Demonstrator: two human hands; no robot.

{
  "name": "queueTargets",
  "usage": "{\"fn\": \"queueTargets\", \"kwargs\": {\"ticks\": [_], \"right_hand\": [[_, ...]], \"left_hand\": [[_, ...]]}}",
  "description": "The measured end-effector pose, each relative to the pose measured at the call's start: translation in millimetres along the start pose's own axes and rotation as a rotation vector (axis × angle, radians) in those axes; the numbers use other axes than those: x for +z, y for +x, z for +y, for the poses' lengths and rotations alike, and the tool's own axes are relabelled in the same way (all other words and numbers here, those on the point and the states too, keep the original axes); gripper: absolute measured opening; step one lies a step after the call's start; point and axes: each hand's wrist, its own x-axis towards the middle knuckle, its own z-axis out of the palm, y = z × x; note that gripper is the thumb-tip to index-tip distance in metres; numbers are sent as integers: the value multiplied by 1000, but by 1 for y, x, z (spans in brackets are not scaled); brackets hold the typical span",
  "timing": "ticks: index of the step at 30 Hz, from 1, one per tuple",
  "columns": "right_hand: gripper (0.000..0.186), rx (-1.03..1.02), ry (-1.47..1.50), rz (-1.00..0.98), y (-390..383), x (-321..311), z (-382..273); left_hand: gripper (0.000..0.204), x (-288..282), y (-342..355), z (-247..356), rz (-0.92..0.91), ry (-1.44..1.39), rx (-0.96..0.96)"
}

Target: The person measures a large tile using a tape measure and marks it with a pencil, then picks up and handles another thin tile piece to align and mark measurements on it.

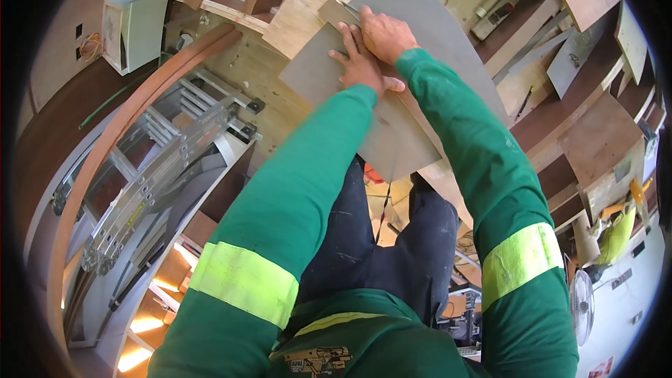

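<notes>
Ahead of me lies a grey sheet (pixel 400 141), with a second grey panel (pixel 427 21) to its right. A narrow wooden strip (pixel 334 11) runs slantwise between them, partly hidden under my hands. My left hand (pixel 361 64) presses down with fingers spread over the strip and the sheet's edge, holding nothing. Just beyond it, my right hand (pixel 386 35) is closed near the strip's far end. A thin, dark, pointed piece pokes out by its fingertips; its kind is too small to tell.
At the left lies an aluminium ladder (pixel 168 154) beside a long curved brown strip (pixel 105 140). A white box (pixel 133 31) stands farther back. Wooden boards and offcuts (pixel 603 133) crowd the right side, near a pencil-like stick (pixel 524 103). A fan (pixel 580 306) is at lower right.
</notes>
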Motion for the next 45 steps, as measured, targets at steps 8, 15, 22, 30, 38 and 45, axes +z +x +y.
{"fn": "queueTargets", "kwargs": {"ticks": [8,15,22,30,38,45], "right_hand": [[26,2,-98,-92,-39,13,35],[17,-115,-176,66,-199,43,107],[13,182,-292,-280,-296,30,125],[26,311,-404,-446,-374,35,163],[15,157,-281,-135,-216,-20,74],[18,43,-120,23,-16,0,20]], "left_hand": [[151,-3,-11,3,69,-672,-173],[157,4,-9,-8,156,-630,-148],[157,-1,-7,-9,103,-656,-159],[157,-11,-8,-2,70,-673,-154],[151,-31,-23,-5,-71,-697,-250],[154,-36,-17,-4,-151,-694,-277]]}}
